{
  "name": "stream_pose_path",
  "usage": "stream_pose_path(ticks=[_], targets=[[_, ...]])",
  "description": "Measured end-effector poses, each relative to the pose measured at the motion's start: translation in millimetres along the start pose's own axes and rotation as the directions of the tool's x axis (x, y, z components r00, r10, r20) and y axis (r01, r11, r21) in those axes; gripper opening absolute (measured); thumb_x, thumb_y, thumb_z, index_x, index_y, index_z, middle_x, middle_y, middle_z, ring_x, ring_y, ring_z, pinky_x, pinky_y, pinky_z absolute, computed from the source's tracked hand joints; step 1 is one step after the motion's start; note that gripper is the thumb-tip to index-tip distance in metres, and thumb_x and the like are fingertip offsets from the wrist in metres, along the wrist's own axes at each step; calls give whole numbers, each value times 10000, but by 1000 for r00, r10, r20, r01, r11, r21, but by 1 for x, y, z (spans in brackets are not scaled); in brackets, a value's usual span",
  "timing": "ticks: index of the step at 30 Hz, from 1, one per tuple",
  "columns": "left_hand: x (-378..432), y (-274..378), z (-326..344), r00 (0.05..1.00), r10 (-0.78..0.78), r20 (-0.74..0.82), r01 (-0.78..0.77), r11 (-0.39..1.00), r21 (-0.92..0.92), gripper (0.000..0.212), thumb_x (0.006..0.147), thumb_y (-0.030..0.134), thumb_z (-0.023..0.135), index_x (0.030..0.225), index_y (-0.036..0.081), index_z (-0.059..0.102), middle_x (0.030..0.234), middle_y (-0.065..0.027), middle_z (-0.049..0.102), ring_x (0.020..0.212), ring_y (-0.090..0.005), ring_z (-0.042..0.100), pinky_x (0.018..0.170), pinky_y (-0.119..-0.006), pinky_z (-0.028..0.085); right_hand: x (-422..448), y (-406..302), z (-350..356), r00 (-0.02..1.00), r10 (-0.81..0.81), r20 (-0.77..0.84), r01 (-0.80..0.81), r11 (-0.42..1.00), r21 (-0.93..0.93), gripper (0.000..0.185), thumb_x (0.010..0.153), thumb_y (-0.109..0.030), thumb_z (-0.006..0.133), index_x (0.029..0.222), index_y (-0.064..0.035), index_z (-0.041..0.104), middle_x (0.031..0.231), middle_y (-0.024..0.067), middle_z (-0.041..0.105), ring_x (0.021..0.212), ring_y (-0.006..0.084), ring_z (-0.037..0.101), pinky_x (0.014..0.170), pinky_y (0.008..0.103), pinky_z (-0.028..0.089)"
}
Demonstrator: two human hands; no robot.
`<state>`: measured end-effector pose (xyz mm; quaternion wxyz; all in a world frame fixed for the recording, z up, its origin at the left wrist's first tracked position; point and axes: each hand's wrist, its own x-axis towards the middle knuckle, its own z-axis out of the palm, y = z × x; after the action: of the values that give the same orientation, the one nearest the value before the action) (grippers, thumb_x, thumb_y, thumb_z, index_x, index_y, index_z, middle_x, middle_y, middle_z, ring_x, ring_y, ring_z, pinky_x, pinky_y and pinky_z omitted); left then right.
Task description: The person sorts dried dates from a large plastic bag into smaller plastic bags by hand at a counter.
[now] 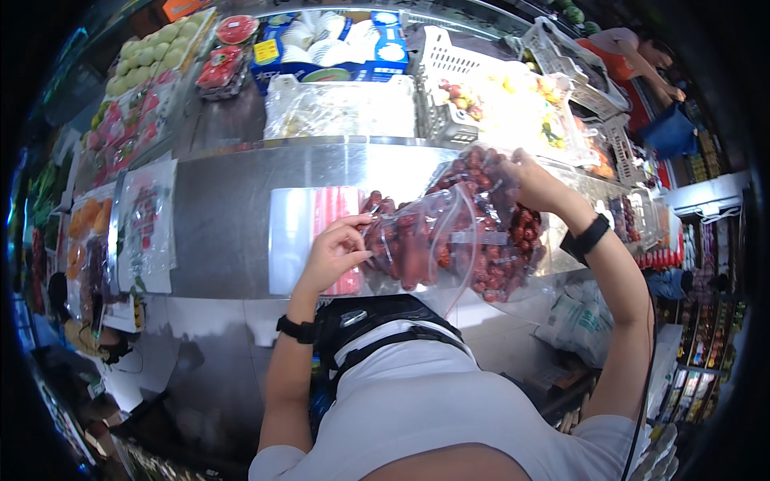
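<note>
A clear zip-top bag (403, 240) of dried red dates lies on its side at the counter's front edge. Its zip mouth faces right, against a larger clear plastic bag (487, 264) that also holds red dates. My left hand (337, 249) has its thumb and fingertips on the closed end of the zip-top bag. At the far upper corner of the larger bag, my right hand (532, 180) grips the gathered plastic. Under my left hand is a stack of flat plastic bags (292, 240) with red-and-white stripes. Overlapping clear film blurs the border between the two date bags.
The steel counter (222, 222) runs across before me. Behind it stand a white crate (340, 108), a fruit basket (451, 60) and a blue carton (388, 45). Packed fruit (90, 219) lies left. A person (625, 54) stands at the far right.
</note>
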<state>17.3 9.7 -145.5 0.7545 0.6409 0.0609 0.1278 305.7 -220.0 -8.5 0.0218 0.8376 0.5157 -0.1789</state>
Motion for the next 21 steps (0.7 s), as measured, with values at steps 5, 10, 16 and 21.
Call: stream_pose_path(ticks=[5, 10, 16, 21], targets=[[-3, -1, -2, 1000, -17, 5, 17, 1000, 8, 128, 722, -34, 666, 730, 24, 553, 1229, -113, 496, 952, -104, 502, 728, -232, 421, 0, -2, 1, 1000, 21, -17, -20, 999, 34, 408, 667, 18, 617, 1058, -26, 508, 1021, 225, 451, 963, 401, 511, 847, 414, 437], [-1, 1, -2, 1000, -4, 19, 4, 1000, 24, 123, 723, -38, 662, 730, 24, 556, 1239, -110, 490, 929, -94, 509, 707, -223, 427, -1, 4, 3, 991, -99, -90, 104, 993, 53, 275, 663, 54, 587, 922, -13, 520, 1007, 190, 472, 941, 384, 515, 822, 408, 446], [0, 2, 0, 1000, -19, 8, 19, 1000, -13, 126, 713, -54, 662, 737, 21, 563, 1245, -117, 487, 948, -102, 507, 735, -224, 427, -6, 2, 1, 981, -138, -133, 145, 988, 44, 205, 661, 50, 561, 847, -4, 493, 906, 179, 508, 861, 371, 522, 745, 423, 439], [0, 2, -1, 1000, -31, -3, 31, 999, -18, 135, 702, -66, 659, 739, 24, 565, 1245, -121, 490, 1004, -124, 506, 777, -239, 427, -23, -24, -16, 989, -26, -143, 45, 991, 127, 176, 675, 49, 543, 832, -2, 479, 867, 175, 531, 853, 368, 530, 732, 421, 440]])
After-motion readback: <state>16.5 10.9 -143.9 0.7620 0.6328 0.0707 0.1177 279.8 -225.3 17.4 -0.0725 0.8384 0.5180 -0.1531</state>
